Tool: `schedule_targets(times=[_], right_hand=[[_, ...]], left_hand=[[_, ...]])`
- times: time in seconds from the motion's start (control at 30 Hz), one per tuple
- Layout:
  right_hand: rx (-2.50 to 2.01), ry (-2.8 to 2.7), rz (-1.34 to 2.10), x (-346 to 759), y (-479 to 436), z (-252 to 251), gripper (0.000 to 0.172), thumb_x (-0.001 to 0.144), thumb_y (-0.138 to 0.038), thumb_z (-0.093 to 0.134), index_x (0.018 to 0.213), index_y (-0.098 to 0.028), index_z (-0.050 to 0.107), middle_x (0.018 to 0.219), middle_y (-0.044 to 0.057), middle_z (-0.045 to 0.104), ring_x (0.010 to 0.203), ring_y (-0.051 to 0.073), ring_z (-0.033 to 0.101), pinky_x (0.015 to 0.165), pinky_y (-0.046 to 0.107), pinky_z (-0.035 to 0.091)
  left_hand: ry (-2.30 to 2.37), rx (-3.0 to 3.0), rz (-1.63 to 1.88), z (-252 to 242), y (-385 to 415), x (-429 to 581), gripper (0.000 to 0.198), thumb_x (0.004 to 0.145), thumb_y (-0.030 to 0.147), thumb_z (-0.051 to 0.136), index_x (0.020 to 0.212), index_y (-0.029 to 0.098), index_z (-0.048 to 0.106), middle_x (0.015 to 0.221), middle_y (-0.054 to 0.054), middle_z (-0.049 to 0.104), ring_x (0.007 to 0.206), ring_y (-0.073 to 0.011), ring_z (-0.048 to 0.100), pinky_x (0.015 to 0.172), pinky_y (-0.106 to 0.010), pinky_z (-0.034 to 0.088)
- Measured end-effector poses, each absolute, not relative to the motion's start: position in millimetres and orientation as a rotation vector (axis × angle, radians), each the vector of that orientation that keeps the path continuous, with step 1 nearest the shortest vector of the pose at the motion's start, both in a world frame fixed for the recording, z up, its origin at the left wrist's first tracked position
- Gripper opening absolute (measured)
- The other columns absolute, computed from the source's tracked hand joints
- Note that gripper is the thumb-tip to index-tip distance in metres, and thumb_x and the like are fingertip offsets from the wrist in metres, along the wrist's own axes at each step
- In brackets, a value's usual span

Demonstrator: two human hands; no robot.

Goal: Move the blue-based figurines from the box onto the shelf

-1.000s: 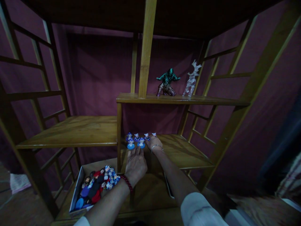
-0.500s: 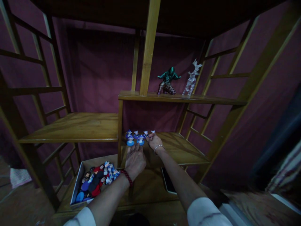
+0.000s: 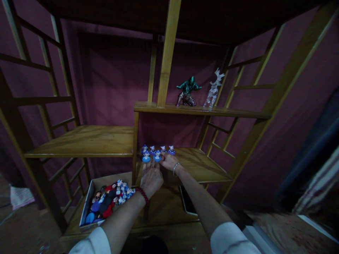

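On the low right shelf (image 3: 209,164), several small blue-and-purple figurines stand upright in two rows. My left hand (image 3: 152,178), a dark red bead bracelet at its wrist, reaches from the front with its fingers stretched toward the round blue bases. Its fingertips are right at the front right figurine (image 3: 157,156), beside the front left figurine (image 3: 146,156). My right hand (image 3: 169,162), wearing a silver bracelet, comes in from the right, fingers extended to that front right figurine's edge; whether they touch it is unclear. Behind it stands the rightmost back-row figurine (image 3: 171,150).
A box (image 3: 85,208) full of mixed figurines sits at lower left. A dark flat device (image 3: 188,201) lies below the right shelf. Above stand a green-and-bronze crouching figure (image 3: 189,91) and a clear deer figure (image 3: 213,88). A wooden post (image 3: 169,53) divides the unit.
My right hand has drawn back and left from the rightmost back-row figurine, which now shows fully with its base. My left hand has barely moved. The view has shifted slightly.
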State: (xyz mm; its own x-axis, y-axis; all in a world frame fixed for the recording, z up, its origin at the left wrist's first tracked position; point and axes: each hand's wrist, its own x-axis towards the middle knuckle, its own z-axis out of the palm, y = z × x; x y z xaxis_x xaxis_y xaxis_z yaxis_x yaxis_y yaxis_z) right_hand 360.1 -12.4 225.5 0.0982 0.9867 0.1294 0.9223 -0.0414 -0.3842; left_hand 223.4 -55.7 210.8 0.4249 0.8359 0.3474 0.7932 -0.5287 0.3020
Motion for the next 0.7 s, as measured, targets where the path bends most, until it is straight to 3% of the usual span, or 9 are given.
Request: schedule_targets(times=[0.27, 0.7], right_hand=[[-2.092, -1.897, 0.182, 360.1, -10.8, 225.6, 0.017, 0.07, -0.037, 0.051, 0.071, -0.021, 0.054, 0.064, -0.001, 0.054, 0.057, 0.01, 0.046, 0.051, 0.02, 0.029], [-2.0, -1.82, 0.28, 371.8, -4.8, 217.0, 0.019, 0.066, -0.037, 0.056, 0.063, -0.019, 0.051, 0.057, -0.004, 0.049, 0.053, 0.008, 0.043, 0.051, 0.019, 0.03]], left_hand=[[1.417, 2.595, 0.725, 211.0, -54.5, 222.4, 0.04, 0.078, 0.02, 0.031, 0.113, 0.013, 0.048, 0.121, -0.01, 0.047, 0.113, -0.0213, 0.037, 0.096, -0.035, 0.024], [1.418, 2.582, 0.657, 214.7, -54.8, 221.3, 0.038, 0.079, 0.019, 0.031, 0.113, 0.017, 0.048, 0.122, -0.005, 0.047, 0.114, -0.0198, 0.035, 0.095, -0.034, 0.024]])
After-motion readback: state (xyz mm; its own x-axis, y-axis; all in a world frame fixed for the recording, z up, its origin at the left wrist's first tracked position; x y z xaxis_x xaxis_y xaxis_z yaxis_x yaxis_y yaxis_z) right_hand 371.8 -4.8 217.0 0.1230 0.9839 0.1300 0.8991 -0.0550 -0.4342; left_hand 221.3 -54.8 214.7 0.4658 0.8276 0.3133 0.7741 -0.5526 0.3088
